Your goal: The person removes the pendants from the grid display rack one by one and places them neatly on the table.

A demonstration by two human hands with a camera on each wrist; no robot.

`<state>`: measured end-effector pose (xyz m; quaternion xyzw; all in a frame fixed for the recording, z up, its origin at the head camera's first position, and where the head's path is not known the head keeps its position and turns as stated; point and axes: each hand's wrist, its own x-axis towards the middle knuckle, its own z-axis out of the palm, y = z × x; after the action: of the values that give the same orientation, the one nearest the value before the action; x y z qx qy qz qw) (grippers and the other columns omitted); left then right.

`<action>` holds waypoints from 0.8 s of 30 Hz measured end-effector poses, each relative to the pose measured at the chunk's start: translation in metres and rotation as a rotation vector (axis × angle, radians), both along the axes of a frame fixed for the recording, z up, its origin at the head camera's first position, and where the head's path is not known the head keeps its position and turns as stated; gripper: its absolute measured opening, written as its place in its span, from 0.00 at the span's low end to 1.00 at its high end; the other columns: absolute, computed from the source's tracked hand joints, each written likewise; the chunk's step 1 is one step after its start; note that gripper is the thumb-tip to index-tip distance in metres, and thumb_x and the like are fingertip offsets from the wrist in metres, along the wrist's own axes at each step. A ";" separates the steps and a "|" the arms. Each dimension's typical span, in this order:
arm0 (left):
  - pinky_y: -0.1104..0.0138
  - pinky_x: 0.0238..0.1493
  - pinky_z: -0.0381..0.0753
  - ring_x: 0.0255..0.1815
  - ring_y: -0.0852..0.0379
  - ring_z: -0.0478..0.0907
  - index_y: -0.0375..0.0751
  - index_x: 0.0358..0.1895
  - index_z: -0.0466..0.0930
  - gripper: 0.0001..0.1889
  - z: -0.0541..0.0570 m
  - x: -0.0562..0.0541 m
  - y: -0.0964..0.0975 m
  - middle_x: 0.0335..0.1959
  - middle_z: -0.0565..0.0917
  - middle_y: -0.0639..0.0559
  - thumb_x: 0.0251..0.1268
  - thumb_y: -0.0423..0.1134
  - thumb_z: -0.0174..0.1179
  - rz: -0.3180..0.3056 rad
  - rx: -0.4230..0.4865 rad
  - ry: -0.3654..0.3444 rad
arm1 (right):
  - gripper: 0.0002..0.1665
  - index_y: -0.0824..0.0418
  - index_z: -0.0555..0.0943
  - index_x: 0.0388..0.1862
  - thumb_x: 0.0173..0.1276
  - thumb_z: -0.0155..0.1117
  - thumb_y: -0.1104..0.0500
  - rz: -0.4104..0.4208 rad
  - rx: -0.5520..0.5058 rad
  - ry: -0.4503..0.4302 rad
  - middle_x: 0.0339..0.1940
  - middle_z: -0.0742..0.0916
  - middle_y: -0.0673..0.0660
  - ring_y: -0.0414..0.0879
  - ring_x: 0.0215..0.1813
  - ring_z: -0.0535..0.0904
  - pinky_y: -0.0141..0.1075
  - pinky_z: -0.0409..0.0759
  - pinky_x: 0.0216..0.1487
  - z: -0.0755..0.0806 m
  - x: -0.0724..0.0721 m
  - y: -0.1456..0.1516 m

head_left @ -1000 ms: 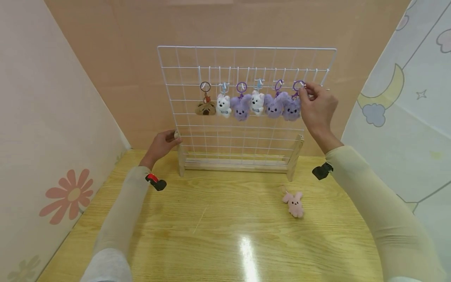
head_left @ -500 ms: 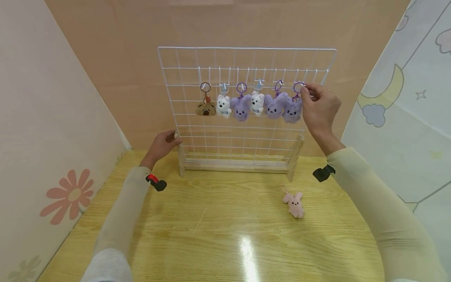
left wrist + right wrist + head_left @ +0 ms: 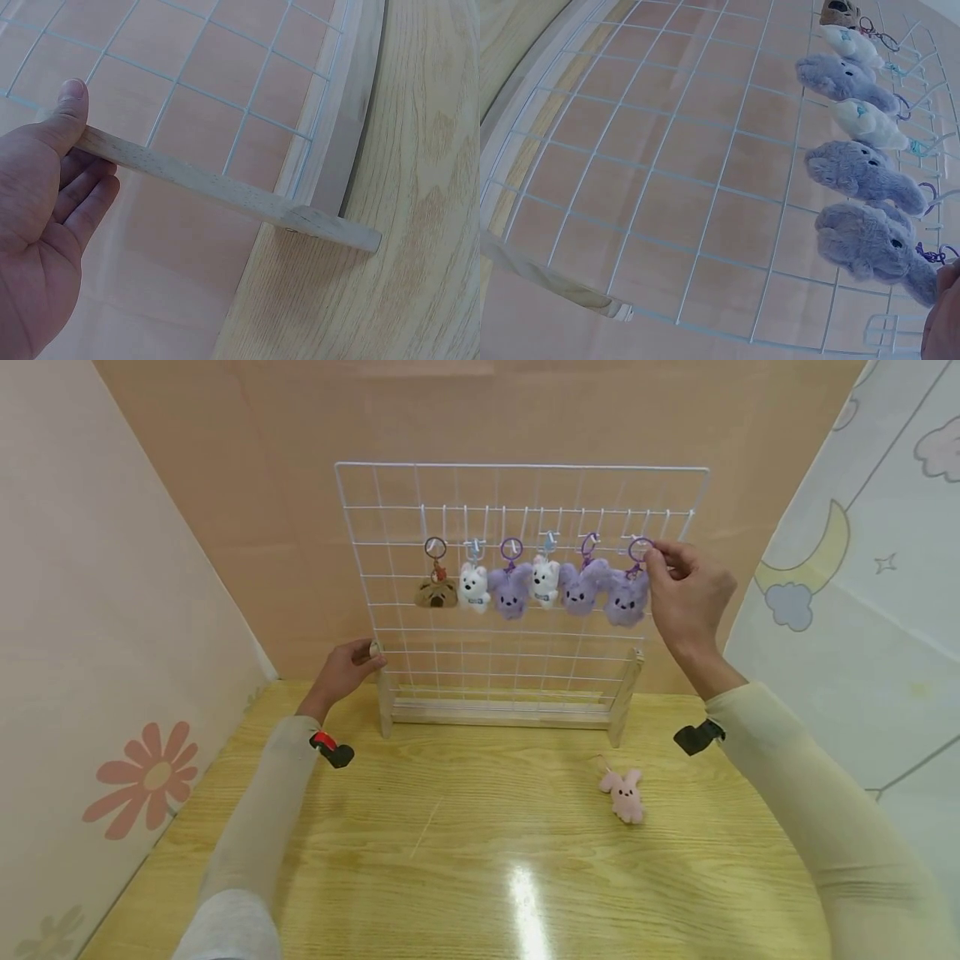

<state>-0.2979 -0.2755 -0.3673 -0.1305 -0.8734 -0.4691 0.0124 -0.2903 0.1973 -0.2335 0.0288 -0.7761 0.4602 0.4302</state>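
My right hand (image 3: 693, 597) pinches the purple ring of the rightmost purple bunny plush keychain (image 3: 626, 597), its ring still close to a hook's tip. That bunny also shows beside the fingers in the right wrist view, where most of the hand is out of frame. Low on the left, my left hand (image 3: 343, 672) grips the top of the wooden post (image 3: 187, 178) of the white wire grid rack (image 3: 517, 466), thumb on one side and fingers on the other. Hanging from hooks are a brown plush (image 3: 437, 593), two white dogs (image 3: 474, 589) and two more purple bunnies (image 3: 510, 593).
A pink bunny plush keychain (image 3: 626, 797) lies on the wooden table (image 3: 420, 877), in front of the rack's right post (image 3: 624, 697). Behind the rack stands a tan backdrop (image 3: 517, 410). Patterned panels flank the table, one with a moon (image 3: 817, 560).
My right hand has drawn slightly right and toward me, and the rightmost purple bunny with its ring has shifted along. My left hand keeps its grip on the post.
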 end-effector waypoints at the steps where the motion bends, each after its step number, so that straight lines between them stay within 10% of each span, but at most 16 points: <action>1: 0.44 0.68 0.74 0.69 0.33 0.73 0.24 0.75 0.62 0.30 -0.001 0.000 0.000 0.68 0.73 0.27 0.80 0.41 0.56 0.001 -0.002 -0.001 | 0.13 0.59 0.92 0.46 0.72 0.68 0.53 0.004 0.000 0.001 0.42 0.92 0.56 0.28 0.27 0.77 0.20 0.74 0.33 0.000 0.001 0.000; 12: 0.43 0.69 0.72 0.70 0.34 0.72 0.27 0.76 0.61 0.34 -0.035 -0.028 -0.016 0.69 0.73 0.30 0.79 0.46 0.57 0.018 0.019 0.006 | 0.15 0.63 0.91 0.44 0.72 0.68 0.54 0.067 0.026 0.039 0.34 0.91 0.47 0.31 0.29 0.80 0.23 0.76 0.33 -0.002 0.017 0.003; 24: 0.45 0.67 0.75 0.69 0.37 0.74 0.29 0.76 0.64 0.37 -0.040 -0.032 -0.019 0.69 0.75 0.32 0.76 0.53 0.59 0.023 0.009 0.037 | 0.14 0.62 0.92 0.43 0.71 0.69 0.53 0.096 0.085 0.036 0.30 0.86 0.36 0.31 0.28 0.79 0.22 0.75 0.34 -0.014 0.034 0.003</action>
<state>-0.3297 -0.2941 -0.4069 -0.1291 -0.8722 -0.4705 0.0344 -0.2562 0.2003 -0.2476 0.0927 -0.7846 0.4465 0.4200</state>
